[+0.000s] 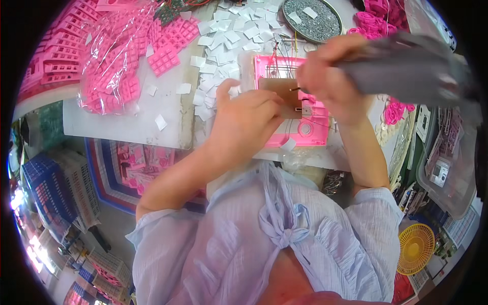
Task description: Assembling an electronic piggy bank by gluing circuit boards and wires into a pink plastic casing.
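A pink plastic housing [318, 135] lies on the bench in front of me, with thin wires running across it. Over its middle is a brown circuit board [292, 108] with small dark parts at its right side. My left hand [246, 119] has its fingers bent onto the board's left edge and the thumb raised apart; the fingertips are partly hidden. Above the housing's right side, my right hand [333, 76] is wrapped round a dark grey power tool [401, 71]. The tool is smeared by motion, and its working tip cannot be made out.
Small white paper pieces [231, 38] are scattered beyond the housing, beside a round tray of small metal parts [315, 23]. Pink keypad pieces in a clear bag [109, 76] lie at left. Pink cord bundles [373, 25] sit far right; a yellow basket [416, 248] stands lower right.
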Available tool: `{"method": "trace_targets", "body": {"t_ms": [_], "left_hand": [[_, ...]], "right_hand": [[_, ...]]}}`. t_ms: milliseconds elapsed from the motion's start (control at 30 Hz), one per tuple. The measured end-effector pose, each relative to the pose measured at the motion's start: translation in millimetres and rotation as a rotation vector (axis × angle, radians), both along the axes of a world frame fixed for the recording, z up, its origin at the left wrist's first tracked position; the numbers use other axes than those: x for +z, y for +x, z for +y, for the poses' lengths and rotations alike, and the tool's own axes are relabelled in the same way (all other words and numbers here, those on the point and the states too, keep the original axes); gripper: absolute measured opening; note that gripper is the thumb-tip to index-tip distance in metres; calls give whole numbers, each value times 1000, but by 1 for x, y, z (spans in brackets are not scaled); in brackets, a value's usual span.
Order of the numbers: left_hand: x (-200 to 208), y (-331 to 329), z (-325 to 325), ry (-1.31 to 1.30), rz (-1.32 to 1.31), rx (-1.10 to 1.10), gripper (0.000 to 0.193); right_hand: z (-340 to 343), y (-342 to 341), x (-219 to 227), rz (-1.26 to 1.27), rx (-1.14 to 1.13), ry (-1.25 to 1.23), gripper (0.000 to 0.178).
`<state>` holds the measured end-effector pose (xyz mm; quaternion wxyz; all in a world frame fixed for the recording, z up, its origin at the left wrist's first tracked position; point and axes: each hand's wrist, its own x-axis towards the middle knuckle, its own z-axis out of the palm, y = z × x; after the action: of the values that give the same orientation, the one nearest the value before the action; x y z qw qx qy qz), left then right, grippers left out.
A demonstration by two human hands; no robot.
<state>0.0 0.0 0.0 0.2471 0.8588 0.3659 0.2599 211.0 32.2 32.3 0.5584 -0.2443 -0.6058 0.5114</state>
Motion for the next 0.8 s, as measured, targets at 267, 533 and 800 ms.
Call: {"method": "trace_targets", "body": {"t_ms": [267, 533, 800], "left_hand": [[2, 12, -3, -44, -163, 38, 8], [17, 27, 76, 97, -37, -341, 17], [-20, 120, 194, 364, 426, 19, 16]], "right_hand": [[-24, -8, 38, 209, 130, -32, 27], [-17, 0, 25, 318, 58, -11, 28], [-36, -22, 8, 120, 4, -139, 30]]}}
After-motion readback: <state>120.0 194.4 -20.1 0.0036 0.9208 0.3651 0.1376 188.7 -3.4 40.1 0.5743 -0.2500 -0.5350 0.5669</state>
